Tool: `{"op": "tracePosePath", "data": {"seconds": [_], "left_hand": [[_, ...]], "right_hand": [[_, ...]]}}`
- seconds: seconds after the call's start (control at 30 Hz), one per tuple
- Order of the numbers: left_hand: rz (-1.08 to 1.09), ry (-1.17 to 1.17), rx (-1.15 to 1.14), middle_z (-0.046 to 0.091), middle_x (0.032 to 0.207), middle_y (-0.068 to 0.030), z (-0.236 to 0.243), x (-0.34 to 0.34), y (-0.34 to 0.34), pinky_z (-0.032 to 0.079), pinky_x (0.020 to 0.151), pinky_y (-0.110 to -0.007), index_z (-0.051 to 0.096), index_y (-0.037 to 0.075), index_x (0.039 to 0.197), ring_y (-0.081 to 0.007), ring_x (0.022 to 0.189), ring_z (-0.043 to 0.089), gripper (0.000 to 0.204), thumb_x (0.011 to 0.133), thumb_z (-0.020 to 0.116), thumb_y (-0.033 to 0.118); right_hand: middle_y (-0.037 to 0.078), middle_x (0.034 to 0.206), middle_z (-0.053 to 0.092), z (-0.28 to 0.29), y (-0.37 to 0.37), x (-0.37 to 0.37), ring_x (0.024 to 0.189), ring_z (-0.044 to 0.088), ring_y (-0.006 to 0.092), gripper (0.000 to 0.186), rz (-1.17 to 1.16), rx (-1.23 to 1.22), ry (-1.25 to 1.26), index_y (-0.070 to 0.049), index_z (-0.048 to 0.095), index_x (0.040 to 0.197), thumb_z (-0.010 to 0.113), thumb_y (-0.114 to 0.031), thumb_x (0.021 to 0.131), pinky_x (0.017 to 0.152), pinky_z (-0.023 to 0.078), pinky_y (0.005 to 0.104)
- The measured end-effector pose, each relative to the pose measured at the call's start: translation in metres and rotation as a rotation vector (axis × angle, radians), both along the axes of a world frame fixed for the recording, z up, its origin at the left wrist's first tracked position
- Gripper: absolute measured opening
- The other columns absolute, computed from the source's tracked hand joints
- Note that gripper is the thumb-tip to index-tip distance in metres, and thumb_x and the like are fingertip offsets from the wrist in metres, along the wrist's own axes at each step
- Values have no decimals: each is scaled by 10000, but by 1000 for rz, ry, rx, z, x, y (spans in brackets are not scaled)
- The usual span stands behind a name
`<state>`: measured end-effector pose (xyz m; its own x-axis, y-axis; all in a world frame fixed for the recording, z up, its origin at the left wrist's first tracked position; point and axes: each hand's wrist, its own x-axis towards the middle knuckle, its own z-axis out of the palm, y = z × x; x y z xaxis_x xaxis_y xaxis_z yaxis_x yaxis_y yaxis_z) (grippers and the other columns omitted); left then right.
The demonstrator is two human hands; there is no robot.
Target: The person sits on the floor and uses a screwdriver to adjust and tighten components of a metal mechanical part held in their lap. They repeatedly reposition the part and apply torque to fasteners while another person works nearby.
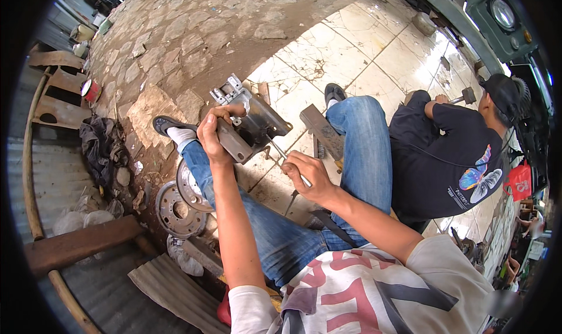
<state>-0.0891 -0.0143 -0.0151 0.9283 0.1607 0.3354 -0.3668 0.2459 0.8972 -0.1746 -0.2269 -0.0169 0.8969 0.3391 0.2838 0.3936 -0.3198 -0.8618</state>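
Between my knees is a grey metal bracket (260,123) with bent side plates and a lighter block-like fitting at its far end. My left hand (215,136) is closed around its near left side, fingers wrapped over the plate. My right hand (310,175) grips a slim silver metal rod-shaped tool (278,147). The tool's far end reaches into the bracket's open side; whether it touches a fastener there is too small to tell. The tool's exact kind cannot be made out.
A rusty metal channel (321,130) lies by my right leg. Round metal discs (175,212) rest beside my left leg. On the right a co-worker in a black shirt (451,158) crouches near a hammer (468,96) and a green vehicle. Left stands a corrugated metal wall (55,182).
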Motion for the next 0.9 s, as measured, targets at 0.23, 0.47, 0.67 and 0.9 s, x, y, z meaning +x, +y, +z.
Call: {"op": "tracePosePath", "data": {"seconds": [0.23, 0.47, 0.67, 0.9], "left_hand": [[-56, -36, -33, 647, 924, -276, 3, 6, -5, 430, 884, -412, 526, -9, 747, -312, 899, 591, 372, 903, 406, 306], [-63, -71, 21, 651, 983, -303, 5, 17, -20, 452, 893, -415, 529, -51, 725, -328, 914, 619, 407, 907, 398, 289], [-142, -24, 29, 643, 1016, -273, 10, 12, -17, 494, 849, -391, 499, -27, 798, -300, 894, 641, 379, 965, 362, 283], [-158, 104, -25, 647, 937, -199, 20, 4, -21, 522, 743, -324, 511, -9, 972, -235, 831, 645, 356, 993, 362, 314]], "right_hand": [[142, 766, 578, 4, -2, 2, 636, 584, 316, 165, -19, -11, -44, 29, 601, 835, 564, -104, 926, 579, 461, 381], [129, 676, 491, -1, -6, 4, 588, 512, 257, 267, -80, 30, -90, 19, 520, 739, 468, -136, 950, 543, 415, 348], [127, 700, 509, 4, -6, 2, 604, 538, 253, 272, -68, 9, -41, 18, 539, 759, 467, -140, 969, 562, 432, 343], [137, 703, 496, 5, -5, 4, 597, 526, 270, 225, -65, 16, -37, 26, 529, 762, 466, -104, 934, 559, 426, 359]]}}
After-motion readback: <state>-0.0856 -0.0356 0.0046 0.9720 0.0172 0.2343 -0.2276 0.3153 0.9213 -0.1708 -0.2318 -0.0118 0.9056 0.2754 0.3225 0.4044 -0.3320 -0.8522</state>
